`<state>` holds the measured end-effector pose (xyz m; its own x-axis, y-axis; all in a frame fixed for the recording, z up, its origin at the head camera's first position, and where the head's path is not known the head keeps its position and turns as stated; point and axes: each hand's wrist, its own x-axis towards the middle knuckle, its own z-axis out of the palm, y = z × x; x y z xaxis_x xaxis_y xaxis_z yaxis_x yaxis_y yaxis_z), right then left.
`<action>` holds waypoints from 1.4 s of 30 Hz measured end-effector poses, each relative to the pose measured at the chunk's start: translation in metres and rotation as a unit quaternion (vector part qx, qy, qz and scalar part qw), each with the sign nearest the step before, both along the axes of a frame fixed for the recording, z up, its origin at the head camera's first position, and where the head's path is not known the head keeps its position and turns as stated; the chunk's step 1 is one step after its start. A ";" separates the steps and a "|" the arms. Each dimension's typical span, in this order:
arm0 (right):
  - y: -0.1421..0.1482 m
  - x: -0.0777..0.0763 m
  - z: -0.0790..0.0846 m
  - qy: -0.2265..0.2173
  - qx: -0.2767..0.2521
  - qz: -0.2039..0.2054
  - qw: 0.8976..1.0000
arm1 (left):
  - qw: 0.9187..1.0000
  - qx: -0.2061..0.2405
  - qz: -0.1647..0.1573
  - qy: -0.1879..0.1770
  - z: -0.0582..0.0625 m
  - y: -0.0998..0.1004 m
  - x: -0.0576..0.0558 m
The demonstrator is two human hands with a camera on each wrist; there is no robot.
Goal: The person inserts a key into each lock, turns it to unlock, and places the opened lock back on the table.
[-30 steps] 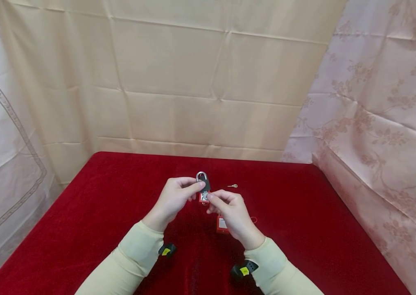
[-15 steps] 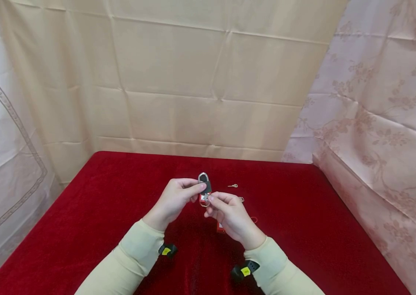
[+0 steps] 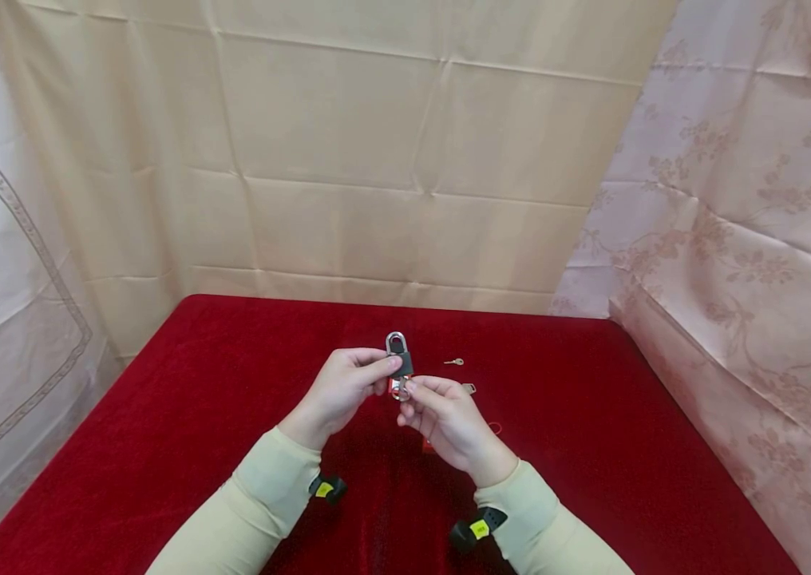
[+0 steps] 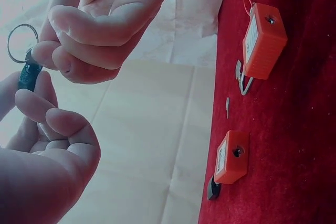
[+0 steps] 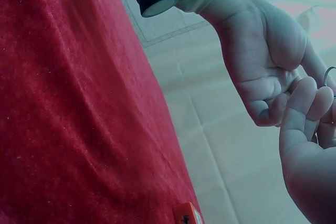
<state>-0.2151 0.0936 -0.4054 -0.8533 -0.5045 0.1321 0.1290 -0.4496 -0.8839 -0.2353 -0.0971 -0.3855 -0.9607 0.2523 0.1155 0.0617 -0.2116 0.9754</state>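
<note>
My left hand (image 3: pixel 334 391) holds a small dark padlock (image 3: pixel 401 366) by its body, the silver shackle (image 3: pixel 396 336) pointing up. Thumb and index finger of my right hand (image 3: pixel 452 411) pinch a key at the padlock's lower end, and a metal key ring (image 4: pixel 22 43) hangs there. Most of the key is hidden by the fingertips. In the left wrist view the left hand (image 4: pixel 58 148) is below and the right hand (image 4: pixel 105 30) above. The right wrist view catches both hands, with the ring (image 5: pixel 329 77) at its edge.
On the red cloth (image 3: pixel 233 367) lie two red padlocks. One (image 4: pixel 262 40) has a red ring and metal shackle; the other, farther padlock (image 4: pixel 231 158) has a dark shackle. A loose small key (image 3: pixel 454 362) lies behind the right hand. Curtains (image 3: pixel 405 160) hang around the table.
The dark padlock has turned from a leftward tilt to nearly upright, and its shackle stands slightly higher. The right hand has shifted slightly, uncovering a metal shackle behind it and covering more of the near red padlock.
</note>
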 end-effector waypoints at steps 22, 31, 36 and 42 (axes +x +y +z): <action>0.001 0.002 0.004 0.273 0.307 -0.221 0.884 | 0.990 -0.119 0.073 0.029 -0.001 -0.002 -0.003; 0.003 0.002 0.002 0.253 0.305 -0.212 0.893 | 0.990 -0.121 0.072 0.020 -0.002 -0.001 -0.001; 0.003 0.003 0.004 0.244 0.305 -0.207 0.897 | 0.990 -0.119 0.071 0.022 -0.003 -0.001 -0.001; 0.004 0.000 0.005 0.251 0.313 -0.206 0.892 | 0.990 -0.118 0.071 0.026 -0.002 -0.002 -0.002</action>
